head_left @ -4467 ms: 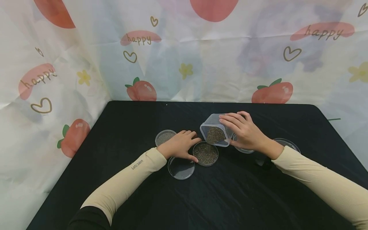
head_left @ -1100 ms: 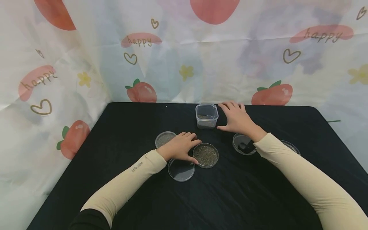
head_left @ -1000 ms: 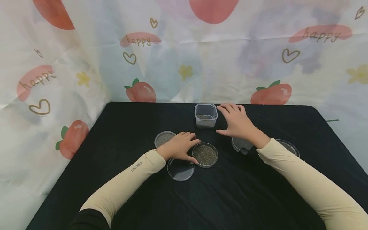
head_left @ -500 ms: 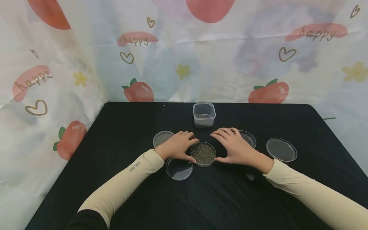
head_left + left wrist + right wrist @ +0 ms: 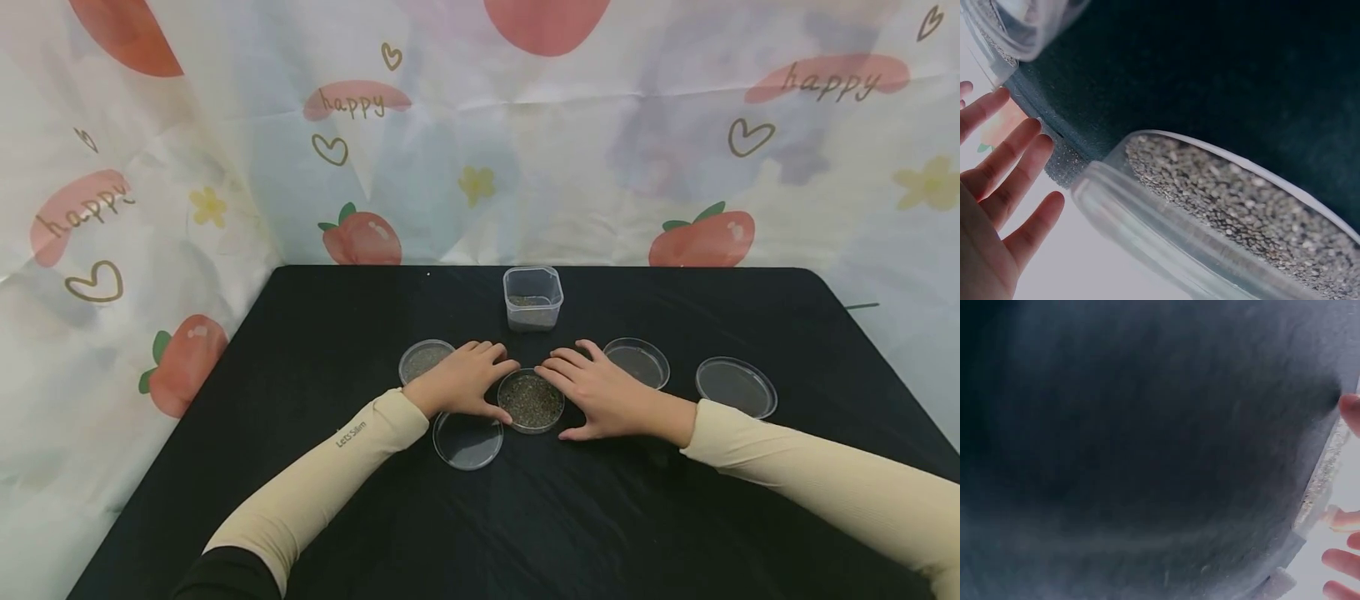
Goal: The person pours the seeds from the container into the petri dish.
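Note:
A round clear petri dish (image 5: pixel 531 431) holding brown-grey grains sits mid-table between both hands. My left hand (image 5: pixel 465 379) rests at its left side, fingers loosely spread and thumb tip right by the rim; the left wrist view shows these fingers (image 5: pixel 1013 156) extended, with nothing gripped. From the right, my right hand (image 5: pixel 596 396) reaches in with fingers spread, its index fingertip overlapping the dish's rim and its thumb lower down by the tablecloth. Behind the dish stands a clear square plastic box (image 5: pixel 533 320) with some grains at its bottom.
A second petri dish (image 5: pixel 406 367) with greyish grains is partly hidden behind my left hand. Shallow clear round pieces lie on the black tablecloth (image 5: pixel 480 533): one front left (image 5: pixel 468 450), one behind my right hand (image 5: pixel 639 364), one farther right (image 5: pixel 737 388).
Earlier my right hand held the box tilted over the dish; it set the box upright at the back, let go and came down to the dish's right side. My left hand stayed put.

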`<action>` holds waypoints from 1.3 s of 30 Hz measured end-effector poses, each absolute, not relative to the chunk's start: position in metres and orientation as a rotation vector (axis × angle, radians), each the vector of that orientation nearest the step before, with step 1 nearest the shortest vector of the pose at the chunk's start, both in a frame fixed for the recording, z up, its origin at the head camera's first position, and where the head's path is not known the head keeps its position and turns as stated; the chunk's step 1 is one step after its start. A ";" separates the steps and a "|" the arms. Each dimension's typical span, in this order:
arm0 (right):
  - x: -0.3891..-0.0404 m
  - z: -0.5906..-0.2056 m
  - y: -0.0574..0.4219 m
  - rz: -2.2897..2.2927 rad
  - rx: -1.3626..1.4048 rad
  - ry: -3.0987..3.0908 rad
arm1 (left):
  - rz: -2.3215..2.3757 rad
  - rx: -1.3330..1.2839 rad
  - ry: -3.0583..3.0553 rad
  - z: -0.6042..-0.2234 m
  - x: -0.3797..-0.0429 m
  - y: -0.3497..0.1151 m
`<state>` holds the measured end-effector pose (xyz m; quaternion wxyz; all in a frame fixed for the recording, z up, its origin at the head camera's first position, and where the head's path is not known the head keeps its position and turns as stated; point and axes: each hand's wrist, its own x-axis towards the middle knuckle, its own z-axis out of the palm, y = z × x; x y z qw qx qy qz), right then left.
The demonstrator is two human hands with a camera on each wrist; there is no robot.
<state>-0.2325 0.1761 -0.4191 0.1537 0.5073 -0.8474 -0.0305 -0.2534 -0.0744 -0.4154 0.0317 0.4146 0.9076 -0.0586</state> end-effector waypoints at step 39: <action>-0.246 -0.429 0.169 0.002 1.394 -2.578 | -0.167 1.248 2.813 -0.408 -0.228 -0.112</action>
